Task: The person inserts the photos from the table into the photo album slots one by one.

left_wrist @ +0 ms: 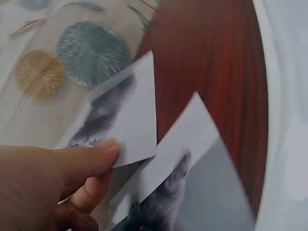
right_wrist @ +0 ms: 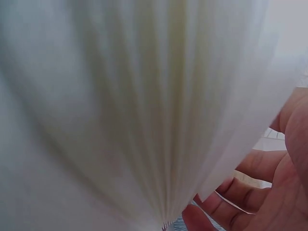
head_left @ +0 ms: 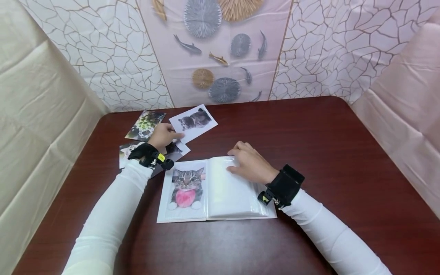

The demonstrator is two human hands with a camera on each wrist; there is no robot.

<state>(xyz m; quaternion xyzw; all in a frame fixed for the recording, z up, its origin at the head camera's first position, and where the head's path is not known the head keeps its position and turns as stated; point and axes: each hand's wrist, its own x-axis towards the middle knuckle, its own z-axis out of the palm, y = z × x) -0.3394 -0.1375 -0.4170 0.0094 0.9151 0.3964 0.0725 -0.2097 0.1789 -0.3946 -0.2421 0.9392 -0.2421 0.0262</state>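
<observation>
My left hand [head_left: 163, 135] pinches a photo print [head_left: 195, 121] of grey cats by its lower left corner, thumb on top. That print [left_wrist: 132, 120] is tilted up in the left wrist view, its corner over another cat photo [left_wrist: 197, 159]. In front lies an open photo album [head_left: 183, 218]. A tabby cat with a pink heart fills its left pocket; the right page [head_left: 223, 191] is blank white. My right hand [head_left: 252, 162] is at the upper edge of the right-hand pages, fingers curled at the edge. Fanned pages [right_wrist: 168, 96] partly hide those fingers in the right wrist view.
A green plant photo [head_left: 146, 123] and a pale cat photo [head_left: 124, 154] lie on the dark red-brown table [head_left: 326, 152] around the left hand. A patterned cloth wall [head_left: 117, 46] rises behind the table; plain cloth hangs on both sides.
</observation>
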